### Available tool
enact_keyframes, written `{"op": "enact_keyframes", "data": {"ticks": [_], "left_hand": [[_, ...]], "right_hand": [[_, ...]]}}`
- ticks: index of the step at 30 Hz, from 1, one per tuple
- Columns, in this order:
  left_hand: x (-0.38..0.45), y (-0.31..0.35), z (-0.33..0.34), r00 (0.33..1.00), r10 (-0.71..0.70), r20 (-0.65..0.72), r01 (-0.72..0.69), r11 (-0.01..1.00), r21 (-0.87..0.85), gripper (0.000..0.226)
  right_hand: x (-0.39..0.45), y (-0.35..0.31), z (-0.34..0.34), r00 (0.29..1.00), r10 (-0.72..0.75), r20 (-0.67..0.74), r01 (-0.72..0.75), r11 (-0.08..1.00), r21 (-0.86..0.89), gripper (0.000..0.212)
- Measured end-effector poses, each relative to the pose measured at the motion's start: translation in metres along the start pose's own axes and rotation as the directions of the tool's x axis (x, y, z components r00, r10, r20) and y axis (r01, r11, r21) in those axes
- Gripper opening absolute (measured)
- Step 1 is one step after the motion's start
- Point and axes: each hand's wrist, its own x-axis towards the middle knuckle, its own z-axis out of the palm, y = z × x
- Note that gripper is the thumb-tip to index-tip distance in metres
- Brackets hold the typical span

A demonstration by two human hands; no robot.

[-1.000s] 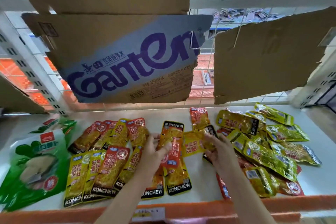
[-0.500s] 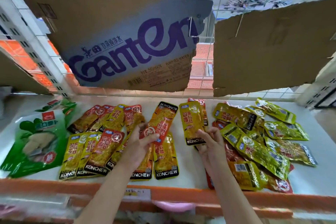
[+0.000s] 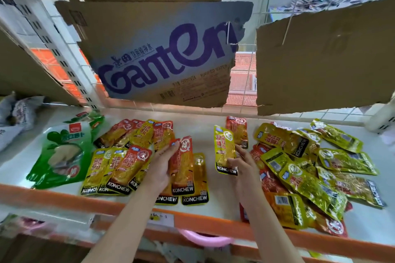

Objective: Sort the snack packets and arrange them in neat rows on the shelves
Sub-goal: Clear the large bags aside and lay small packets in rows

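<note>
Head view: white shelf (image 3: 213, 194), hands gripping red packet (image 3: 183, 164), yellow packet (image 3: 224, 149).

Both bare forearms extend forward and upward from the lower edge of the view, roughly parallel and well apart. Left hand (image 3: 163, 165): palm turned toward the right, fingers extended, thumb opposed, gripping a flat item along its left edge. Right hand (image 3: 242, 166): fingers curled, thumb forward, pinching a flat item at its lower edge.
</note>
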Motion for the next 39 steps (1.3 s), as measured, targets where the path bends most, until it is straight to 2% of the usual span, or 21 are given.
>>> {"op": "enact_keyframes", "data": {"ticks": [4,7,10,12,13,16,18,21,23,24,25,27,29,32,34,36,37,39], "left_hand": [[0.001,-0.001,0.007,0.997,0.027,-0.079,-0.012,0.983,0.185,0.043],[0.0,-0.001,0.018,0.996,0.044,-0.079,-0.027,0.978,0.209,0.038],[-0.002,0.006,0.025,0.998,-0.014,-0.054,0.022,0.986,0.164,0.024],[-0.004,0.009,0.024,0.998,-0.058,0.037,0.051,0.986,0.161,0.011],[-0.006,0.01,0.024,0.993,-0.059,0.101,0.038,0.98,0.194,0.014],[0.0,0.016,0.021,0.975,-0.002,0.223,-0.103,0.882,0.46,0.044],[0.015,0.027,0.021,0.977,0.057,0.204,-0.16,0.831,0.533,0.054],[0.042,0.049,0.023,0.981,0.167,0.103,-0.196,0.795,0.574,0.052],[0.057,0.057,0.021,0.962,0.253,0.101,-0.254,0.703,0.664,0.051],[0.063,0.058,0.019,0.953,0.278,0.124,-0.276,0.619,0.735,0.052],[0.068,0.057,0.017,0.945,0.286,0.157,-0.289,0.51,0.81,0.055],[0.077,0.047,0.011,0.945,0.249,0.213,-0.286,0.309,0.907,0.066],[0.08,0.038,0.007,0.94,0.243,0.241,-0.293,0.205,0.934,0.073],[0.074,0.033,0.009,0.85,0.376,0.369,-0.388,-0.028,0.921,0.064],[0.068,0.029,0.017,0.814,0.376,0.442,-0.465,-0.033,0.885,0.057],[0.067,0.023,0.031,0.787,0.346,0.51,-0.556,0.039,0.83,0.043],[0.066,0.019,0.04,0.776,0.327,0.54,-0.589,0.07,0.805,0.037],[0.067,0.007,0.061,0.771,0.265,0.579,-0.621,0.108,0.776,0.034]], "right_hand": [[-0.007,-0.003,-0.002,0.99,-0.053,0.127,0.07,0.989,-0.134,0.04],[-0.011,0.002,-0.003,0.974,-0.056,0.219,0.115,0.957,-0.266,0.035],[-0.012,0.006,0.001,0.959,-0.066,0.276,0.197,0.856,-0.477,0.041],[-0.009,0.009,0.005,0.96,-0.061,0.273,0.223,0.759,-0.612,0.045],[-0.006,0.011,0.007,0.963,-0.061,0.262,0.223,0.723,-0.654,0.047],[0.001,0.011,0.016,0.971,-0.091,0.219,0.221,0.681,-0.698,0.055],[0.009,0.007,0.025,0.973,-0.145,0.179,0.23,0.663,-0.713,0.058],[0.027,-0.008,0.04,0.965,-0.235,0.117,0.237,0.584,-0.776,0.06],[0.037,-0.017,0.051,0.969,-0.216,0.119,0.218,0.526,-0.822,0.057],[0.042,-0.018,0.054,0.973,-0.193,0.125,0.203,0.467,-0.86,0.058],[0.045,-0.017,0.056,0.975,-0.176,0.139,0.196,0.367,-0.909,0.056],[0.045,-0.013,0.057,0.968,-0.166,0.189,0.204,0.084,-0.975,0.052],[0.043,-0.008,0.052,0.963,-0.165,0.212,0.197,-0.104,-0.975,0.049],[0.037,-0.009,0.039,0.939,-0.239,0.247,0.199,-0.21,-0.957,0.043],[0.034,-0.015,0.027,0.914,-0.321,0.249,0.188,-0.211,-0.959,0.036],[0.034,-0.025,0.011,0.897,-0.372,0.24,0.139,-0.279,-0.95,0.029],[0.035,-0.032,0.002,0.896,-0.39,0.213,0.09,-0.31,-0.947,0.029],[0.038,-0.048,-0.019,0.884,-0.448,0.132,-0.007,-0.295,-0.955,0.038]]}}
